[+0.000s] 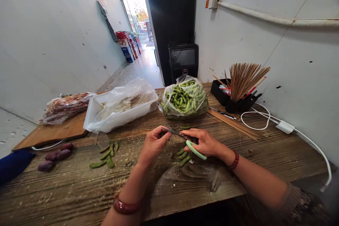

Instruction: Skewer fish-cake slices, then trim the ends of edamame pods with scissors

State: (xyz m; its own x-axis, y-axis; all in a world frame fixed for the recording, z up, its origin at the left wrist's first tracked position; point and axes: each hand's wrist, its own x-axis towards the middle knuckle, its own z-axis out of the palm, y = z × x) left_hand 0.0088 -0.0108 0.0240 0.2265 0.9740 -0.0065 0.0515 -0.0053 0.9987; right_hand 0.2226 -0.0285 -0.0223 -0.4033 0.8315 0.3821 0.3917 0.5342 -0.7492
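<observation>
My right hand (202, 143) is closed around scissors (192, 145) with pale green handles; their dark blades point left toward my other hand. My left hand (156, 144) pinches at the blade tips, with a bit of green at its fingertips that looks like a green soybean pod, mostly hidden. Below the scissors lie several green soybean pods (184, 161), and one more pod (185, 127) sits just behind the blades. To the left is another small group of pods (109, 162). Behind my hands stands a clear plastic bag (203, 104) full of pods.
Beyond the left-hand pods are a white tub (116, 122) with plastic over it and bagged meat (67, 107) on a wooden board (63, 132). Purple, oval produce (63, 154) lies at left. At right are loose skewers (234, 125), a black holder (221, 93) of skewers, and a white cable (315, 143).
</observation>
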